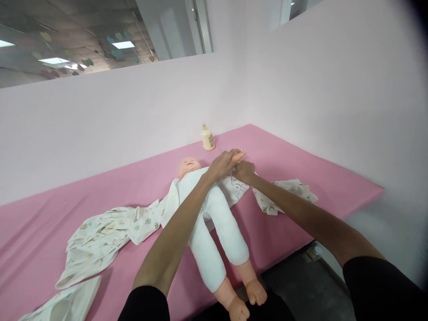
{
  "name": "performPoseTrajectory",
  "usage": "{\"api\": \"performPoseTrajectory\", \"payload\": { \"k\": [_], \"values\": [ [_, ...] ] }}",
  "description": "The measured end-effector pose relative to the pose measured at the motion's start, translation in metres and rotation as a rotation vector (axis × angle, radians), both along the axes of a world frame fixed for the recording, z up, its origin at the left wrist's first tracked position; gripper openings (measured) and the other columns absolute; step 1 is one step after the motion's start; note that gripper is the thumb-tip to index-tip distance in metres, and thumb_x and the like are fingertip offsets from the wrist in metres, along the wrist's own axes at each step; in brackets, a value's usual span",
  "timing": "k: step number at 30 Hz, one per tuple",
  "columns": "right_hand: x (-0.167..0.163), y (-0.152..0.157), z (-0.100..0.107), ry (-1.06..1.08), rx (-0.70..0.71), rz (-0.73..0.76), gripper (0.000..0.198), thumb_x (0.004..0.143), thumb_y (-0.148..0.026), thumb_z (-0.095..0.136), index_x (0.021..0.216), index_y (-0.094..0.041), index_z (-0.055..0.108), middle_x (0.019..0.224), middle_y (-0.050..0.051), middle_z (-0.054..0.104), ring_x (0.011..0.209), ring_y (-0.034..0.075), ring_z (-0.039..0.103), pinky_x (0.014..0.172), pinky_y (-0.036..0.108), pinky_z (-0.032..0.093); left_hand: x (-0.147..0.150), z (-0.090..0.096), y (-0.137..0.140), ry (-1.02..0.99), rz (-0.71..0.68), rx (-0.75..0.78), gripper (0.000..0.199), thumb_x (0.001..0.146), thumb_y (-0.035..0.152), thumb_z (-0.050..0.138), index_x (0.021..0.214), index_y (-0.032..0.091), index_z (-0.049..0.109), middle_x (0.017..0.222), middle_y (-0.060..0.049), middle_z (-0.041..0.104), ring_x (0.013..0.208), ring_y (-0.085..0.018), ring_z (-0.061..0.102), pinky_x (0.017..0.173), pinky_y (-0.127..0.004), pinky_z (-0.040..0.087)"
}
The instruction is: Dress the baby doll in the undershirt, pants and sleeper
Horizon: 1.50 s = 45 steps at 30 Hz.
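Pink counter (321,178) | doll (216,200), white-clothed, lies face-up on it | printed garment (103,232) spreads left of doll | left hand (220,166): grip closes round doll's arm | right hand (245,171): grip curls just beside, contents hidden, cannot tell | bottle (208,139) stands near doll's head

The left hand (220,165) hides most of one forearm of the doll (219,214); what the right hand (244,171) encloses cannot be made out. Lettering on the bottle (208,139) is too small to read. The lower-left cloth (80,296) is cut off below.

Matt cloth doll body (219,211), smooth plastic feet (257,292)
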State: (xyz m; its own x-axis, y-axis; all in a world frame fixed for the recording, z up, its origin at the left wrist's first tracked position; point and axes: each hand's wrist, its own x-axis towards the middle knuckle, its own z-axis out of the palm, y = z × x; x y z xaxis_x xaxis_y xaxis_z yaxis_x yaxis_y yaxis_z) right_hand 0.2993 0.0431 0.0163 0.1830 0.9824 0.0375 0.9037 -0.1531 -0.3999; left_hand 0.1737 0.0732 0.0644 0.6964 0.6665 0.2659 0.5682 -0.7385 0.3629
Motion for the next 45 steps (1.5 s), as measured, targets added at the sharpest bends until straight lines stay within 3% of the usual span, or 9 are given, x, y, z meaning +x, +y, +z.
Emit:
{"api": "performPoseTrajectory", "payload": {
  "k": [4,6,8,12,18,25,31,39,45],
  "values": [
    [0.019,0.009,0.006,-0.031,0.085,-0.056,0.037,0.093,-0.034,0.055,0.124,-0.016,0.062,0.114,0.018,0.068,0.11,0.033,0.064,0.09,0.04,0.045,-0.006,0.001,0.001,-0.056,-0.018,-0.004,0.047,0.097,0.046,0.049,0.141,0.029,0.05,0.129,-0.007,0.061,0.111,-0.025,0.059,0.099,-0.038,0.046],
    [0.033,0.015,0.006,0.087,0.121,-0.102,0.038,0.088,-0.041,0.059,0.118,-0.018,0.064,0.113,0.016,0.069,0.104,0.033,0.065,0.084,0.038,0.046,-0.009,0.001,0.003,-0.07,-0.035,-0.004,0.046,0.097,0.045,0.05,0.14,0.028,0.051,0.128,-0.007,0.062,0.112,-0.024,0.059,0.099,-0.038,0.046],
    [0.046,0.02,0.006,0.273,0.138,-0.12,0.03,0.083,-0.042,0.064,0.1,-0.018,0.068,0.103,0.011,0.07,0.095,0.028,0.065,0.076,0.033,0.046,-0.01,-0.002,0.005,-0.059,-0.045,-0.002,0.046,0.096,0.044,0.051,0.139,0.027,0.052,0.125,-0.007,0.063,0.113,-0.024,0.059,0.1,-0.037,0.045],
    [0.058,0.026,0.002,0.44,0.145,-0.068,0.019,0.082,-0.035,0.059,0.074,-0.018,0.061,0.079,0.003,0.065,0.075,0.016,0.061,0.061,0.024,0.041,-0.01,-0.006,0.005,-0.002,-0.047,-0.007,0.044,0.097,0.046,0.049,0.135,0.026,0.056,0.12,-0.007,0.065,0.112,-0.023,0.059,0.101,-0.037,0.044],
    [0.064,0.031,0.001,0.5,0.081,-0.022,0.012,0.076,-0.02,0.058,0.067,-0.018,0.05,0.062,-0.002,0.053,0.058,0.011,0.052,0.054,0.023,0.039,-0.011,-0.012,-0.002,0.088,-0.025,-0.036,0.037,0.096,0.044,0.048,0.127,0.028,0.06,0.111,-0.005,0.069,0.102,-0.023,0.063,0.092,-0.035,0.047],
    [0.059,0.02,0.013,0.272,0.132,-0.069,0.007,0.071,-0.021,0.061,0.073,-0.018,0.055,0.077,0.006,0.061,0.075,0.021,0.059,0.065,0.029,0.041,-0.008,-0.023,0.003,0.199,0.066,-0.002,0.038,0.096,0.042,0.048,0.13,0.03,0.058,0.112,-0.007,0.069,0.103,-0.025,0.064,0.088,-0.037,0.047],
    [0.041,0.006,0.027,-0.007,0.126,-0.095,0.019,0.08,-0.026,0.055,0.095,-0.017,0.062,0.101,0.015,0.067,0.092,0.03,0.064,0.074,0.035,0.045,-0.001,-0.022,0.004,0.34,0.14,0.033,0.04,0.096,0.041,0.046,0.131,0.027,0.058,0.114,-0.012,0.068,0.105,-0.03,0.064,0.087,-0.041,0.049],
    [0.032,-0.001,0.028,-0.039,0.123,-0.068,0.02,0.085,-0.029,0.052,0.097,-0.018,0.062,0.103,0.014,0.068,0.094,0.031,0.065,0.074,0.036,0.046,0.003,-0.024,0.001,0.421,0.168,0.037,0.045,0.099,0.038,0.037,0.139,0.024,0.048,0.12,-0.016,0.064,0.106,-0.033,0.064,0.085,-0.043,0.05],
    [0.028,0.0,0.028,-0.093,0.108,-0.042,0.02,0.088,-0.025,0.049,0.102,-0.018,0.061,0.111,0.016,0.067,0.1,0.031,0.064,0.078,0.037,0.046,0.007,-0.023,-0.002,0.509,0.155,0.027,0.047,0.102,0.034,0.029,0.143,0.017,0.043,0.128,-0.021,0.059,0.115,-0.033,0.062,0.095,-0.046,0.047]
  ]
}}
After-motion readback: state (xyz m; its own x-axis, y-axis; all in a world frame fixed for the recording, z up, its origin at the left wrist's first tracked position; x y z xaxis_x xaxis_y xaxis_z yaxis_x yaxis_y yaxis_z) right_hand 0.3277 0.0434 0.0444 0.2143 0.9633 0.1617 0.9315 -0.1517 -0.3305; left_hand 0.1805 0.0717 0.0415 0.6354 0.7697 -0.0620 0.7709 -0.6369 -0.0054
